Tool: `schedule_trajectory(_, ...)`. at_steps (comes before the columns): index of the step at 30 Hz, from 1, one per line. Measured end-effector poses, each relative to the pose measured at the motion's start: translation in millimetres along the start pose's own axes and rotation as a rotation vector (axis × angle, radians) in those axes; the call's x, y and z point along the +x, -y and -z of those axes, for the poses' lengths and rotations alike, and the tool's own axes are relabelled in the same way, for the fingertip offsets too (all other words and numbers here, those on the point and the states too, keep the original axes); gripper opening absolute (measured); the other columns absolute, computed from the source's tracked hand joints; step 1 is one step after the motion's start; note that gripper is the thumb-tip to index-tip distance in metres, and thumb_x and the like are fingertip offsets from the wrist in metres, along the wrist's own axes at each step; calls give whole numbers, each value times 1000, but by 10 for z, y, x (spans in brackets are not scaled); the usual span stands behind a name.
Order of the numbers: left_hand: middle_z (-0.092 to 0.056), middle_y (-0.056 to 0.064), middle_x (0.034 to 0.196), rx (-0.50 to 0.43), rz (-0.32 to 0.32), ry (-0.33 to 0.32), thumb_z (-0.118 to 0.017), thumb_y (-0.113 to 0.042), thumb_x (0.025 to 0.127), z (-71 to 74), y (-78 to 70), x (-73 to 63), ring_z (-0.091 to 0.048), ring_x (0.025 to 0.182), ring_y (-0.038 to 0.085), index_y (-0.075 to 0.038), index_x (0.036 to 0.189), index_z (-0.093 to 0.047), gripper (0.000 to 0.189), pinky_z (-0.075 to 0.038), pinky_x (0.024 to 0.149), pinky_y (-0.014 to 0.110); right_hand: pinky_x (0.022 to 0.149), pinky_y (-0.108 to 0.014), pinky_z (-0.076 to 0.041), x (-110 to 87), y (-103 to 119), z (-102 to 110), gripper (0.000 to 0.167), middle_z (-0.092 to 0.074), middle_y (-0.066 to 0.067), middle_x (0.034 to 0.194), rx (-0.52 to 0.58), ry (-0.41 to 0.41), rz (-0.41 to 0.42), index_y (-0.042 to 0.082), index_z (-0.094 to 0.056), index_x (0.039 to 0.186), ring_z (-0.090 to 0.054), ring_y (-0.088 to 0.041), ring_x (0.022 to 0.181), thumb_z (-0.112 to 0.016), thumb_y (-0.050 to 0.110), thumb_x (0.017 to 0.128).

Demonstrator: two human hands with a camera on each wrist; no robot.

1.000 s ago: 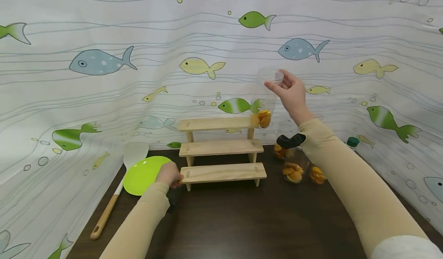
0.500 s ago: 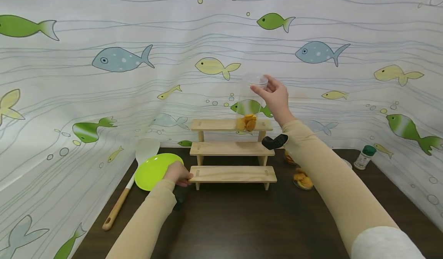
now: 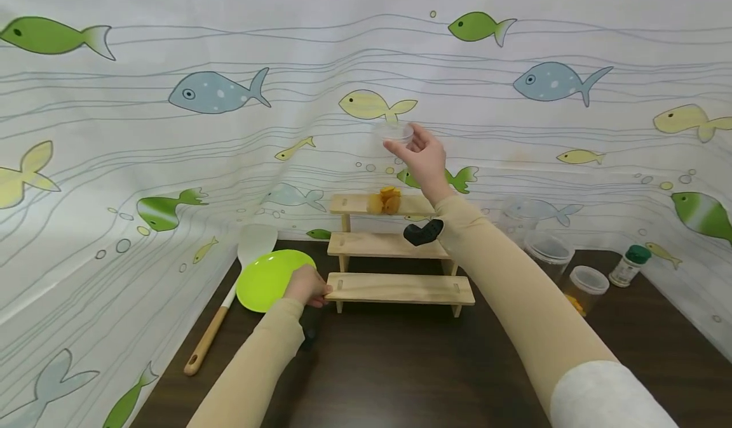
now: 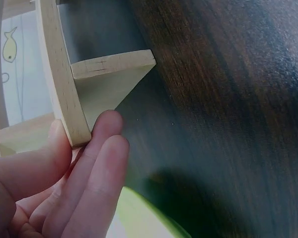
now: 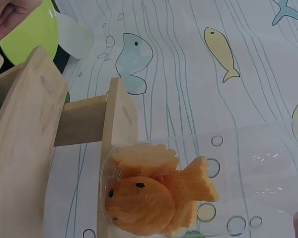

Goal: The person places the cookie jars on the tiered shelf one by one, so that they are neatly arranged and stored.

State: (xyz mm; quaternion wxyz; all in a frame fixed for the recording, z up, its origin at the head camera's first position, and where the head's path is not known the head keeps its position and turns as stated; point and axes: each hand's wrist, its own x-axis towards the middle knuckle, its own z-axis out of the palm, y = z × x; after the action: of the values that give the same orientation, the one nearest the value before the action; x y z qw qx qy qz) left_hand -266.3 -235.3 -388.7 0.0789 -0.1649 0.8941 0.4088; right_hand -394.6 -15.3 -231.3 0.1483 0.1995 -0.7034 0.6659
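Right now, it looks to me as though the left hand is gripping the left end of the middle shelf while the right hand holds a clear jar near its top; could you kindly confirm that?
Not quite: the head view shows the left hand gripping the left end of the lowest shelf, not the middle shelf. The right hand does hold a clear jar near its top.

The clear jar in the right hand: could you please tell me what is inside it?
The jar holds orange pieces at its bottom; a round one with dark spots is in front, a tail-shaped one beside it. Anything covered behind these cannot be seen.
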Motion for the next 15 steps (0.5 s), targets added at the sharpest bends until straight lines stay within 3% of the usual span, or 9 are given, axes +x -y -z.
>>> schedule_trajectory(9, -68, 20, 71, 7, -17, 1, -71, -3, 83, -2, 20, 37, -70, 61, 26, 14, 92, -67, 20, -59, 55, 32, 103, -22, -42, 102, 1, -195, 80, -47, -9, 143, -2, -33, -29, 13, -42, 143, -48, -17, 129, -80, 35, 76)
schedule_trajectory(15, -68, 20, 72, 0, -11, 9, -71, -3, 83, -9, 44, 47, -70, 61, 24, 13, 92, -67, 19, -59, 55, 31, 103, -23, -42, 133, -5, -225, 82, -46, -11, 143, -108, -33, -25, 13, -41, 144, -48, -19, 129, -78, 41, 76)
